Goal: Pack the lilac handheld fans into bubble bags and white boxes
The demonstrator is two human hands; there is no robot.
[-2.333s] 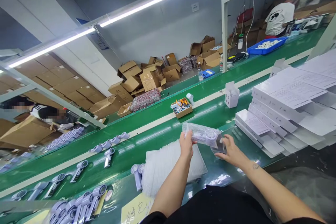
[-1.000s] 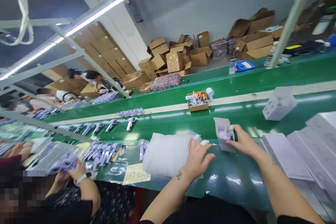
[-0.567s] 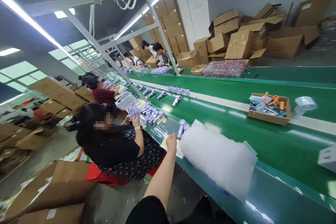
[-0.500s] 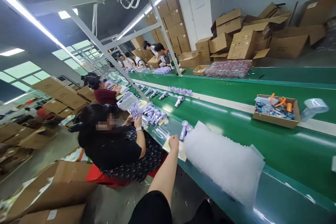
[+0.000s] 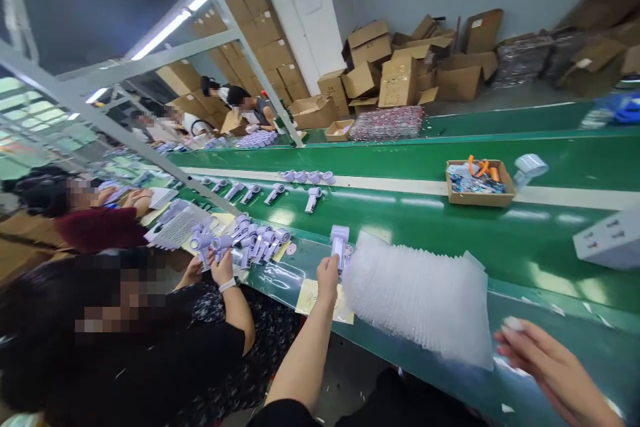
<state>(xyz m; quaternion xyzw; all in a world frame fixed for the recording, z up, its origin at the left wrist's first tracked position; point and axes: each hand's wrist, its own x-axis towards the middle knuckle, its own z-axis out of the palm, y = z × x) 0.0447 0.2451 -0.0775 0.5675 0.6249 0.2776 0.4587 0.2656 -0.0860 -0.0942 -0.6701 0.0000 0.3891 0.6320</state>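
My left hand is closed around the handle of a pale purple handheld fan, held upright over the bench's near edge. Another fan shows partly behind it, beside a stack of white bubble-wrap bags. Beyond the right end of that stack, my right hand hovers over the green surface, fingers loosely bent and slightly apart. Something small and white covers or touches one fingertip; its kind is unclear. Under my left wrist lies a yellow paper with handwriting.
At left, a seated co-worker's hand holds fans near a pile of fans. More fans lie along the green conveyor. A cardboard tray of parts and a white box stand at right.
The view has swung right, and my right hand has come into view. My left hand, earlier a loose fist beside the fans, now grips one upright.
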